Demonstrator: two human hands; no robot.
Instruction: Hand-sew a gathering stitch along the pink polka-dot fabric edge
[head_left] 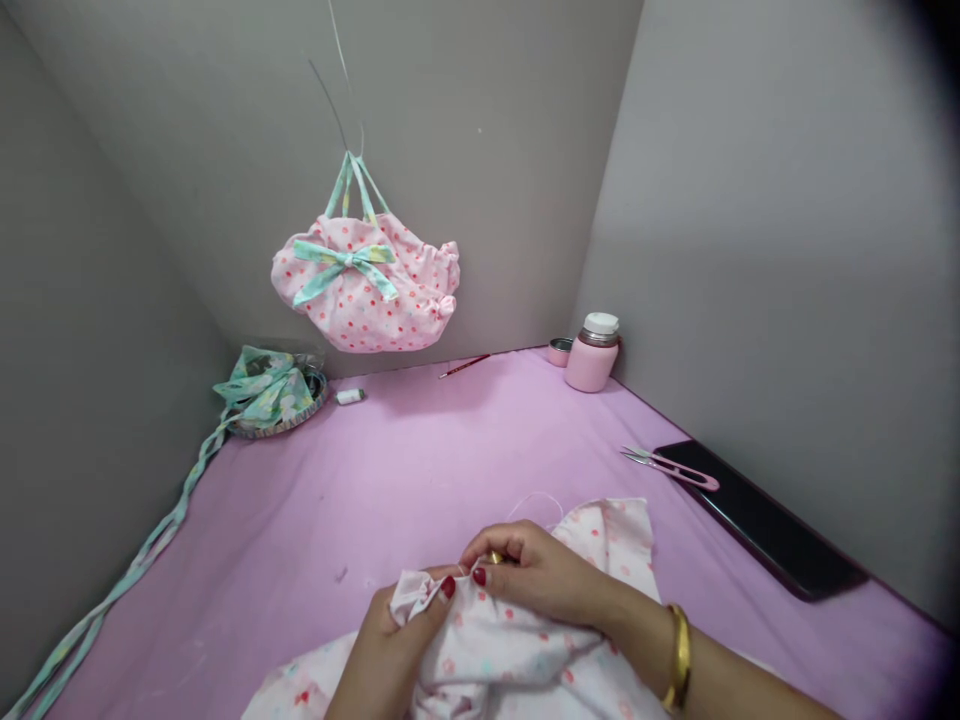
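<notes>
White fabric with pink and red dots [517, 650] lies bunched at the near edge of the purple cloth. My left hand [401, 640] pinches a gathered edge of it, thumb on top. Just to the right, my right hand [525, 575] has its thumb and fingers closed at the same edge, with a gold ring visible on a finger. A thin white thread [538, 495] loops up from behind the right hand. Whether a needle is between the right fingertips is too small to tell.
A dotted pink garment [367, 290] hangs at the back. Green fabric in a basket [277, 425] and a thread spool [350, 397] lie left. Rightward are a pink jar [592, 358], thread snips [694, 478] and a black phone-like slab [772, 530]. A red pencil-like stick [465, 367] lies behind.
</notes>
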